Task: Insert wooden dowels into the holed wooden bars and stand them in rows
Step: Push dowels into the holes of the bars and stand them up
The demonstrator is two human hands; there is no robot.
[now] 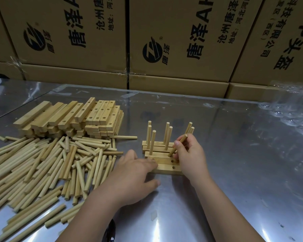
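a: what does the dowel (pixel 178 145) in the right hand (pixel 191 155) look like?
b: a pale, smooth round stick of wood with blunt ends. the thumb and fingers pinch it near the top.
a: which way does it point?
b: it is tilted. its top leans to the upper right of the frame, and its lower end meets the top face of a bar just right of centre.
a: and the bars (pixel 164 169)?
b: square-edged wooden strips with round holes, lying flat and side by side, touching. their long axes run left to right. the two nearest show empty holes.
a: the left hand (pixel 135 173)?
b: it is unclenched, with straight fingers resting on the left end of the near bars and the thumb stretched out over the table (pixel 234 180).
a: anything standing already?
b: seven upright dowels (pixel 166 137) rise from the far bars, pointing straight up or nearly so.
a: the supply?
b: loose dowels (pixel 42 168) lie in a heap at the lower left. behind it is a stack of bars (pixel 77 116), some with holes facing up.
a: surfaces?
b: the table is shiny metal. printed cardboard boxes (pixel 182 32) fill the top of the frame, and crinkled clear plastic (pixel 290 109) lies at the right edge.
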